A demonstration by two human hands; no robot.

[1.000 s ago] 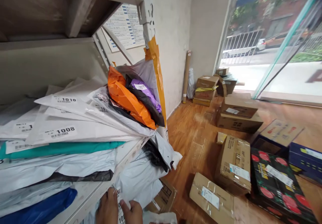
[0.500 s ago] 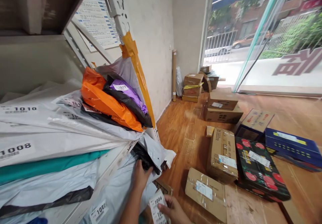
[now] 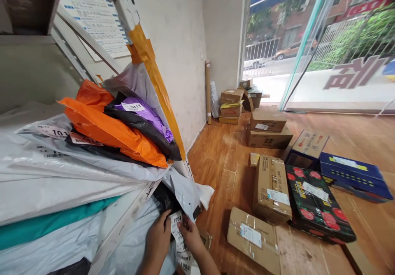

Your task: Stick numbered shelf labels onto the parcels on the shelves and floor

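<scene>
My left hand (image 3: 158, 236) and my right hand (image 3: 190, 234) meet low in the view, both pinched on a strip of white number labels (image 3: 178, 236) printed with 1004 and similar numbers. The strip's top end rests against a black mailer bag (image 3: 166, 199) on the lower shelf, beside a grey bag (image 3: 184, 189). Above them the shelf (image 3: 135, 203) carries a pile of white, teal, orange (image 3: 114, 133) and purple (image 3: 145, 116) parcel bags with number stickers.
Several cardboard boxes (image 3: 271, 186) lie on the wooden floor to the right, with a dark fruit-print box (image 3: 317, 207) and a blue box (image 3: 354, 175). More boxes and a cardboard tube (image 3: 208, 92) stand by the far wall. Glass doors face the street.
The view swung right. My left hand left the black bag and came down to the label strip; my right hand raised the strip up to the bag.
</scene>
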